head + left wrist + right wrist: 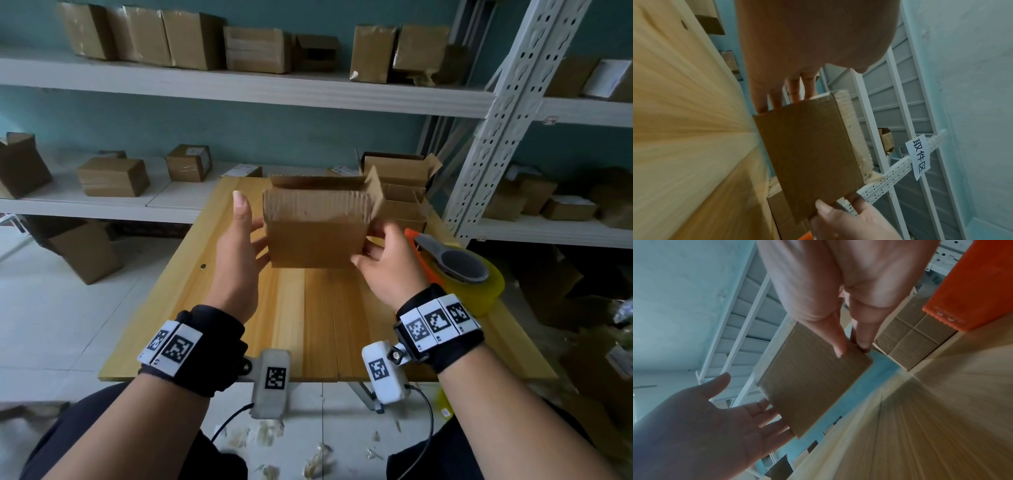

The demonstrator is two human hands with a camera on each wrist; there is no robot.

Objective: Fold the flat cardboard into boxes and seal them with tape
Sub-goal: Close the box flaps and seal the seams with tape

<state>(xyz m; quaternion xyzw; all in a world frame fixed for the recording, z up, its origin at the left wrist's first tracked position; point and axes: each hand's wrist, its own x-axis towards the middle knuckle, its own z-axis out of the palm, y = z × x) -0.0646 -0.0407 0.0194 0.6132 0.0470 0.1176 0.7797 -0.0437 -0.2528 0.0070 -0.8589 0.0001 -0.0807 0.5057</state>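
A brown cardboard box [315,233], its top flaps standing up, hangs above the far half of the wooden table [308,325]. My left hand [239,246] lies against its left side with straight fingers and the thumb pointing up. In the left wrist view those fingers [795,91] reach behind the box [809,154]. My right hand [387,263] pinches the box's lower right corner between thumb and fingers; the right wrist view shows this pinch [849,340] on the cardboard [813,379], with the left hand [705,423] spread open on the opposite edge.
An orange tape dispenser [455,267] with a yellowish roll lies on the table's right side, just behind my right hand. Several open boxes [404,202] stand at the table's far right corner. White shelves [239,89] full of boxes and a rack post [507,113] stand behind.
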